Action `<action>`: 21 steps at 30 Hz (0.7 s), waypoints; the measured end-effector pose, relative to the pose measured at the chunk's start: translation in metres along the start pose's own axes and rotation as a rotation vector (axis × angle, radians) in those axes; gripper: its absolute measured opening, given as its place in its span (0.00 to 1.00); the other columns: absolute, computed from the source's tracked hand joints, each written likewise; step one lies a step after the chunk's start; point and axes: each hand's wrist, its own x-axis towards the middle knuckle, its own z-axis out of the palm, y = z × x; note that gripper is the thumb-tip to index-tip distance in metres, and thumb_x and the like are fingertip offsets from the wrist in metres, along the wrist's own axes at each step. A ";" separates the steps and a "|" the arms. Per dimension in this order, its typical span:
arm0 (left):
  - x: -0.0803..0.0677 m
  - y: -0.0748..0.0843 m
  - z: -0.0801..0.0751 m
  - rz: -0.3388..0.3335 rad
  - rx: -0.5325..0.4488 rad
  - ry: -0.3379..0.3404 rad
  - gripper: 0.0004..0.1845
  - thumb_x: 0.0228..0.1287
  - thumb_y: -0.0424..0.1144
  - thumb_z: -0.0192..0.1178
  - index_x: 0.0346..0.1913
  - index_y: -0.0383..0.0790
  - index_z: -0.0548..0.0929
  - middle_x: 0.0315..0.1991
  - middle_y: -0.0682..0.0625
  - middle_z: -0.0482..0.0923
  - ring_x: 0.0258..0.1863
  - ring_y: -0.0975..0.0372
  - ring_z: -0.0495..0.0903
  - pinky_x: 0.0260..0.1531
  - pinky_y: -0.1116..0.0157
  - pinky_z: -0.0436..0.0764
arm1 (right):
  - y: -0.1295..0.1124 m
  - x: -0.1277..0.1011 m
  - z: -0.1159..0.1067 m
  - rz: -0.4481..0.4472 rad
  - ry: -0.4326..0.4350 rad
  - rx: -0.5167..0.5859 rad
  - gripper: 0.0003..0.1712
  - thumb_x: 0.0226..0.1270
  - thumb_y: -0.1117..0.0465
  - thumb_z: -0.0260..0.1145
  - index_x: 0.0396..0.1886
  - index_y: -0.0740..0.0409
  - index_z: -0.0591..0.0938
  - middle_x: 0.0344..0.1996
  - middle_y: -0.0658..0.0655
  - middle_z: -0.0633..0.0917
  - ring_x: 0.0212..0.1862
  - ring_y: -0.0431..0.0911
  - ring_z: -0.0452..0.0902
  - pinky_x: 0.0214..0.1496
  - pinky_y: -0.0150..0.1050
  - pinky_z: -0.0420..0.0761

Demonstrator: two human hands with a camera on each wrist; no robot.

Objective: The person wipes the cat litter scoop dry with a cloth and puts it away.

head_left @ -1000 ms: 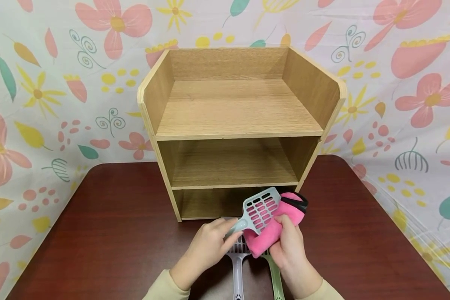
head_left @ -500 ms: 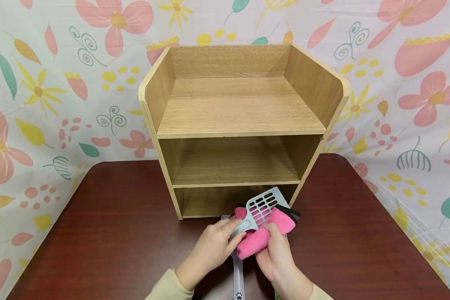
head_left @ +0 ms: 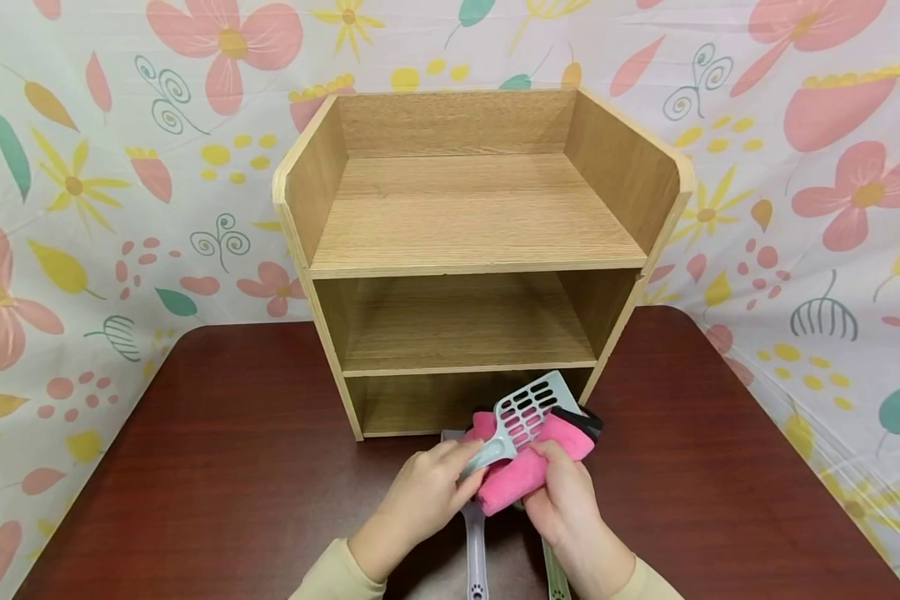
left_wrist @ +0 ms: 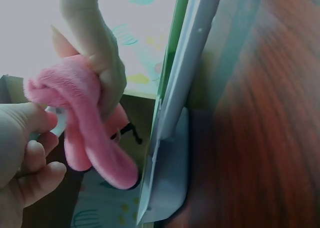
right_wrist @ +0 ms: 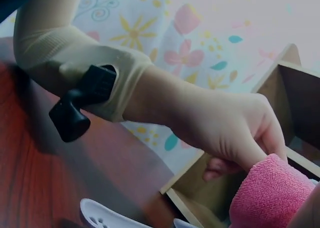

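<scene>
In the head view, my left hand (head_left: pixel 427 492) pinches the handle of a light blue-grey litter scoop (head_left: pixel 500 443), its slotted blade pointing up and right. My right hand (head_left: pixel 570 500) grips a pink cloth (head_left: pixel 513 482) with black edging, thumb on top. The cloth lies behind the scoop, and pink shows through the slots and on both sides of its neck. The left wrist view shows the cloth (left_wrist: pixel 80 102) folded and drooping between both hands. Below them, a lavender scoop (head_left: pixel 476 550) and a green scoop (head_left: pixel 555 575) lie on the table, their blades mostly hidden.
A wooden shelf unit (head_left: pixel 468 271) with a top tray and two compartments stands directly behind the hands. The dark red-brown table (head_left: pixel 210 467) extends to either side. A floral curtain (head_left: pixel 120 250) hangs behind.
My right hand has shifted the pink cloth left and down across the back of the scoop, so pink now shows left of its neck too. The left hand still holds the scoop, almost unmoved.
</scene>
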 end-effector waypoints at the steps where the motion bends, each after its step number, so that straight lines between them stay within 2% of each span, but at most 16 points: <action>1: 0.000 0.000 -0.001 0.000 -0.004 -0.003 0.17 0.49 0.35 0.70 0.44 0.33 0.84 0.29 0.48 0.82 0.22 0.64 0.80 0.25 0.72 0.79 | -0.001 0.001 -0.001 -0.007 0.000 0.013 0.20 0.70 0.69 0.43 0.61 0.59 0.60 0.54 0.47 0.74 0.60 0.37 0.67 0.60 0.30 0.70; 7: 0.003 -0.006 -0.007 -0.015 -0.056 -0.038 0.15 0.49 0.34 0.70 0.42 0.34 0.84 0.30 0.48 0.84 0.25 0.65 0.81 0.27 0.74 0.80 | -0.011 0.004 -0.004 -0.042 0.030 0.050 0.18 0.70 0.70 0.45 0.58 0.60 0.62 0.47 0.46 0.79 0.56 0.37 0.71 0.60 0.31 0.71; 12: 0.004 -0.013 -0.014 -0.033 -0.121 -0.061 0.14 0.49 0.33 0.69 0.41 0.35 0.85 0.30 0.48 0.85 0.23 0.68 0.76 0.25 0.79 0.76 | -0.020 0.003 -0.004 -0.054 0.057 0.033 0.16 0.69 0.70 0.45 0.55 0.58 0.63 0.42 0.47 0.81 0.50 0.37 0.75 0.58 0.32 0.72; 17: 0.003 -0.018 -0.012 -0.051 -0.216 -0.029 0.13 0.50 0.32 0.68 0.41 0.33 0.85 0.28 0.49 0.83 0.20 0.70 0.71 0.22 0.82 0.71 | -0.027 0.000 -0.002 -0.079 0.065 0.025 0.16 0.69 0.69 0.45 0.55 0.57 0.63 0.43 0.47 0.80 0.50 0.37 0.74 0.59 0.33 0.71; 21: 0.002 -0.018 -0.010 -0.076 -0.255 0.010 0.13 0.53 0.35 0.67 0.42 0.35 0.85 0.29 0.49 0.83 0.22 0.70 0.74 0.25 0.80 0.74 | -0.033 0.000 -0.003 -0.088 0.067 0.057 0.17 0.69 0.69 0.46 0.57 0.57 0.63 0.45 0.46 0.80 0.58 0.39 0.69 0.56 0.31 0.72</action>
